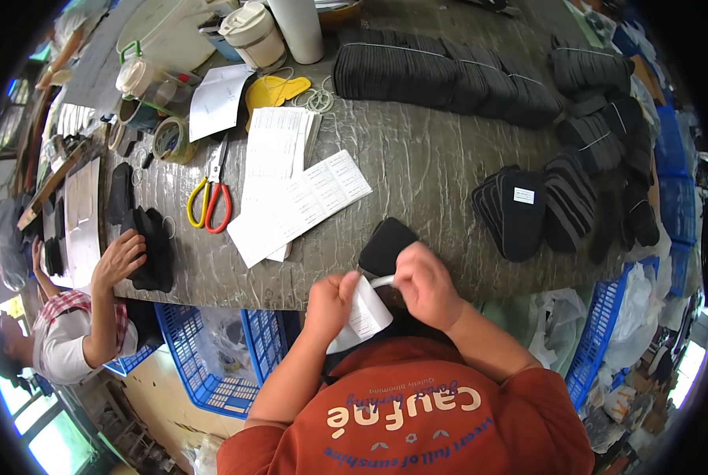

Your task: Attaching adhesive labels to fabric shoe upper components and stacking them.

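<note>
The left hand [330, 303] pinches a white paper label strip [363, 315]; the right hand [427, 283] pinches its top end. Labelling seems underway. Next, pressing 1 label onto the black foam insole [385, 244] calls for careful alignment.

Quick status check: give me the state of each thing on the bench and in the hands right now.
Left hand: closed on the white label sheet, curled.
Right hand: pinching the sheet's top edge.
Black insole: flat at the table edge, partly under the hands.
Scissors: shut, lying flat.
Labelled insole stack: fanned, sticker on top.
Bundled insoles: tied, lying in rows.
White cup: lid on.
</note>
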A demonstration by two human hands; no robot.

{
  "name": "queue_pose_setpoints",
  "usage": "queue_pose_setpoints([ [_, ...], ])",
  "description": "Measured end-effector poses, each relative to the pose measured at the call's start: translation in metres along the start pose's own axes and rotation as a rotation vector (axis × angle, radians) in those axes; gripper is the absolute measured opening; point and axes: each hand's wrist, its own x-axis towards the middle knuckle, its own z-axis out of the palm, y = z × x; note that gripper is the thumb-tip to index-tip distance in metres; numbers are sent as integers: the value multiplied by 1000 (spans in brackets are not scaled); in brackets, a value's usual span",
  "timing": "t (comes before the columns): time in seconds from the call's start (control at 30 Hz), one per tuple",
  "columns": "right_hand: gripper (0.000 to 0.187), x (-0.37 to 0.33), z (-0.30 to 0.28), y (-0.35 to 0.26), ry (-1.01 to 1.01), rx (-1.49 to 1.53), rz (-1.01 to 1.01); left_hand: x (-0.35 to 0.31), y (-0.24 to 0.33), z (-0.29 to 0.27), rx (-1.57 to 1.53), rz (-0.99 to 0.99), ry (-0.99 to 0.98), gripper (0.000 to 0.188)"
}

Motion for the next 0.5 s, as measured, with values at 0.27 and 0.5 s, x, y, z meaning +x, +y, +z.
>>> queue_pose_setpoints([
  [0.27, 8, 10, 8, 46, -47, -20, 585, -2, -1, 20, 532, 982, 11, 23],
  [0.5, 8, 11, 12, 46, -71, -116, 581, 2, -5, 23, 551, 963, 31, 24],
])
